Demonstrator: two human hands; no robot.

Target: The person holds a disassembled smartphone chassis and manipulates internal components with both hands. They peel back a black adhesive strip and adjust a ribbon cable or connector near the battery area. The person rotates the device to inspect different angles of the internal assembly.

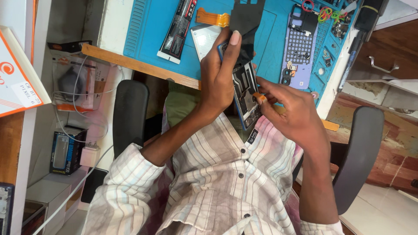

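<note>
My left hand [220, 74] grips an opened smartphone [244, 93] with a blue frame, its inner boards showing, held above my lap. A black panel [246, 17] hangs from the phone's upper end over the mat. My right hand [294, 115] pinches a small orange tool [259, 98] whose tip rests on the phone's lower inside. Both forearms come out of a checked shirt.
A blue work mat [150, 26] lies on the desk with a lilac phone back [299, 48], a black strip [177, 28], an orange flex cable [212, 18] and a white plate [204, 39]. Black chair armrests [129, 115] flank me. Boxes and a white charger [89, 156] sit at the left.
</note>
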